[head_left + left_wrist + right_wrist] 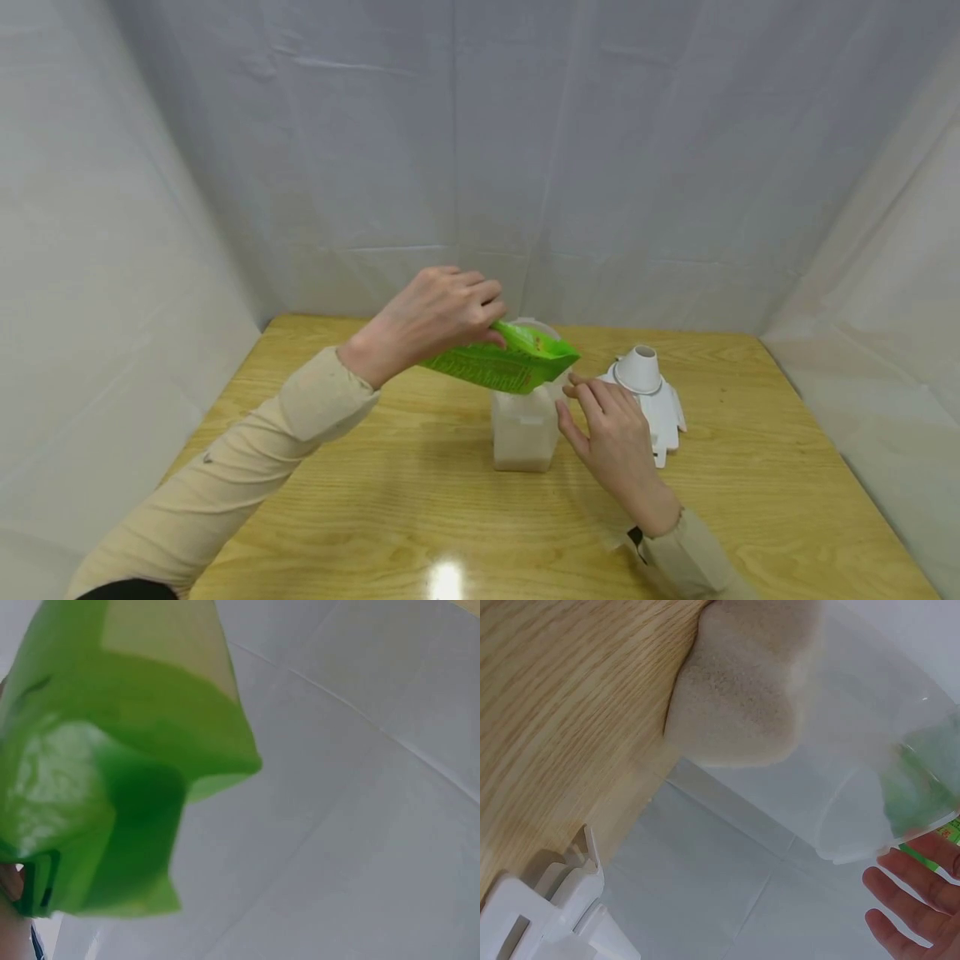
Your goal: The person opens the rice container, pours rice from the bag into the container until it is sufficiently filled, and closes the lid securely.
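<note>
My left hand [435,312] grips a green plastic bag [498,362], held tilted with its right end over a translucent container [522,437]. Close up in the left wrist view, the glossy green bag [150,727] hides most of that hand. Pale grains like rice [735,697] fill the lower part of the container in the right wrist view. Beside the container's upper right side is my right hand [615,425], its fingers loosely extended. In the right wrist view its fingers [919,892] are spread at the container's rim; whether they touch it I cannot tell.
A white plastic part with a cone-shaped spout [637,371] lies on the wooden table [360,500], right of the container and just beyond my right hand. Pale sheeting [487,167] hangs behind the table and along both sides.
</note>
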A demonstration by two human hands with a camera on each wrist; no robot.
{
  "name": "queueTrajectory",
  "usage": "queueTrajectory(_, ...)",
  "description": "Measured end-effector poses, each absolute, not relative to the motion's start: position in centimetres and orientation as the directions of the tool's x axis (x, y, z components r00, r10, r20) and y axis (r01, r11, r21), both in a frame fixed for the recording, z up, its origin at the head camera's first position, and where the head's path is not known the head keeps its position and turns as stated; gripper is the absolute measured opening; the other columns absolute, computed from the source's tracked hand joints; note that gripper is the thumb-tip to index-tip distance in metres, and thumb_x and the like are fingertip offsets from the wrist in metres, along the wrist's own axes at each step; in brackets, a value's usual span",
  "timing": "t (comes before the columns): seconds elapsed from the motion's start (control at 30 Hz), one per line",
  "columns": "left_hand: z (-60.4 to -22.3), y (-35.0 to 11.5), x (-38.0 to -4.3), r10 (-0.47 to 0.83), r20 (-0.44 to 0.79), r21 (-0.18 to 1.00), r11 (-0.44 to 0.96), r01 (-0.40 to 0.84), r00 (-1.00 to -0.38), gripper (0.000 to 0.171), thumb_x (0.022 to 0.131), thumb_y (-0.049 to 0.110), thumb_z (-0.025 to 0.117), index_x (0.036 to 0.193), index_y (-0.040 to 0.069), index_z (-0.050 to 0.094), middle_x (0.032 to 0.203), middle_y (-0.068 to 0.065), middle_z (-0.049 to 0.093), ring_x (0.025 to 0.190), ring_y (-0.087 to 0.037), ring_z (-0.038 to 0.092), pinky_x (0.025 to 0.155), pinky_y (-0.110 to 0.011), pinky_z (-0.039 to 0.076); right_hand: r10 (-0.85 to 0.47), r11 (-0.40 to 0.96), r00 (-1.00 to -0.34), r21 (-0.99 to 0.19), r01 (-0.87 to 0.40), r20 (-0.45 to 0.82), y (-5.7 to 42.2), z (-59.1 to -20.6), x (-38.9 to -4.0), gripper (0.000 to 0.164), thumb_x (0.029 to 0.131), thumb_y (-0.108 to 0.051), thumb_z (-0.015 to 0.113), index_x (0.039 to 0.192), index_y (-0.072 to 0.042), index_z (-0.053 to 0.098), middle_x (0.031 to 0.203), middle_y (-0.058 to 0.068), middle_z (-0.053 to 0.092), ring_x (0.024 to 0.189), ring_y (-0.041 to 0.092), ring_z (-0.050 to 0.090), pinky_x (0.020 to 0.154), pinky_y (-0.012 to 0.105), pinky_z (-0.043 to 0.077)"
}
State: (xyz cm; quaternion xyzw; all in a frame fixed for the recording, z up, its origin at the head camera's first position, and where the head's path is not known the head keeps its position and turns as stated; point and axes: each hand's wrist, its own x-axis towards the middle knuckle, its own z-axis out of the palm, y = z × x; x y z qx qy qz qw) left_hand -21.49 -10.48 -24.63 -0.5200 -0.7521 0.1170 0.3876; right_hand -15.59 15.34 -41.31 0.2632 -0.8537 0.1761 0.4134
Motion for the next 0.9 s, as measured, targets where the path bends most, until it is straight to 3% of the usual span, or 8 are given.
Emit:
queueTrajectory(0.57, -24.71, -10.47, -21.46, 0.88, 0.443, -0.588, 0.427, 0.687, -0.168, 0.039, 0.08, 0.05, 0.077, 0.082, 0.012, 0.066, 0.076, 0.002, 0.059, 0.066, -0.013, 0.06, 0.056, -0.025, 0.048, -0.303, 0.798, -0.521, -0.086, -0.596, 0.798, 15.32, -41.28, -15.53, 0.047, 0.107, -0.04, 0.045, 0.1, -0.002, 0.071, 0.104, 0.014, 0.071, 0.092, 0.033, 0.068, 0.083, 0.048, 0.057)
queueTrajectory(0.9, -25.12, -10.39, -21.64, 0.891, 0.43, -0.592, 0.401, 0.699, -0.146, 0.039, 0.079, 0.049, 0.078, 0.084, 0.012, 0.067, 0.075, 0.003, 0.057, 0.066, -0.013, 0.057, 0.054, -0.024, 0.045, -0.306, 0.799, -0.529, -0.089, -0.595, 0.792, 15.29, -41.27, -15.49, 0.048, 0.108, -0.04, 0.044, 0.101, -0.001, 0.07, 0.105, 0.014, 0.071, 0.093, 0.033, 0.068, 0.084, 0.048, 0.057)
